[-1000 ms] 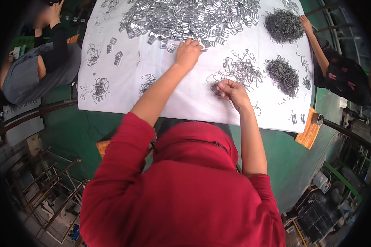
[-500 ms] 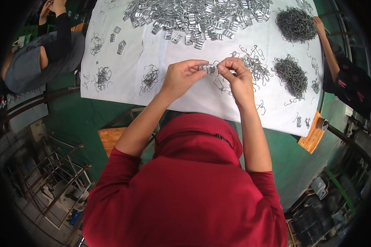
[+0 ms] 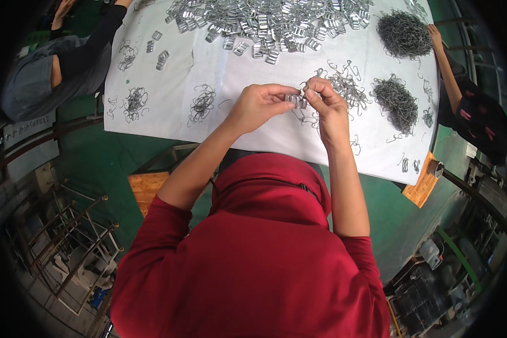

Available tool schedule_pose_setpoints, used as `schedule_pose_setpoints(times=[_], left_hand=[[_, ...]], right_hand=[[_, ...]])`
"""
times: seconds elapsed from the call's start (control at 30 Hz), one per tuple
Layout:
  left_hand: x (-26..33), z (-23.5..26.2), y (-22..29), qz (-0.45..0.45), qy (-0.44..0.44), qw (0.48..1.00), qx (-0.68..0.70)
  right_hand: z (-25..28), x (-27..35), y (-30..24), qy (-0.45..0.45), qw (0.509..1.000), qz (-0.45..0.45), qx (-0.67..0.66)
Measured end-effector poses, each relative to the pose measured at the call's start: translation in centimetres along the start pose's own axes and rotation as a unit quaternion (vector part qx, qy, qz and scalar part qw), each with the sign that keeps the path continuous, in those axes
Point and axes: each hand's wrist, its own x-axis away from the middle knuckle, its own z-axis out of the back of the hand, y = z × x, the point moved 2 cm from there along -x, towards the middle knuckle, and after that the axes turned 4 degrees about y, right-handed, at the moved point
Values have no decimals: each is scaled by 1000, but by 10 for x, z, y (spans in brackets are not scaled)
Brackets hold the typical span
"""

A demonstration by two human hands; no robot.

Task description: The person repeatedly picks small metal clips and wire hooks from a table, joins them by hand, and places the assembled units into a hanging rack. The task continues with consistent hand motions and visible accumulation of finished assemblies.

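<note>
Between thumb and fingers, my left hand (image 3: 260, 107) grips a small silvery slotted metal buckle (image 3: 296, 101) above the near part of the white-covered table (image 3: 253, 138). Right beside it, my right hand (image 3: 328, 104) pinches a thin bent wire hook (image 3: 305, 87) at the buckle's right end. The fingertips of both hands almost meet. Whether the hook is threaded into the buckle I cannot tell. A loose spread of wire hooks (image 3: 349, 90) lies just right of my right hand.
A large heap of metal buckles (image 3: 265, 25) covers the far middle. Dark hook piles (image 3: 397, 104) stand at the right, smaller hook clusters (image 3: 201, 104) at the left. One person (image 3: 67, 73) works at the left, another person's arm (image 3: 448, 73) reaches in at the right.
My left hand has moved slightly right with the buckle, closer to my right hand. The right hand has turned a little, its hook now raised. The person at left has shifted an arm toward the table.
</note>
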Motion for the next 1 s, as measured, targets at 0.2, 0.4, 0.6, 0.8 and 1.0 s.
schedule_pose_setpoints(times=[0.2,0.4,0.6,0.8,1.0], left_hand=[[-15,-9,-8,-34,-47,998,14],[-62,29,-36,-190,150,896,-373],[-101,42,-44,-210,141,774,-580],[-95,49,-57,-272,50,764,-583],[-67,42,-21,-105,64,962,-243]], right_hand=[[14,-6,2,13,1000,-4,-19],[35,-15,3,45,999,23,-16],[38,-12,-4,64,997,46,-15],[19,5,11,79,995,55,-18],[-5,21,38,120,991,57,5]])
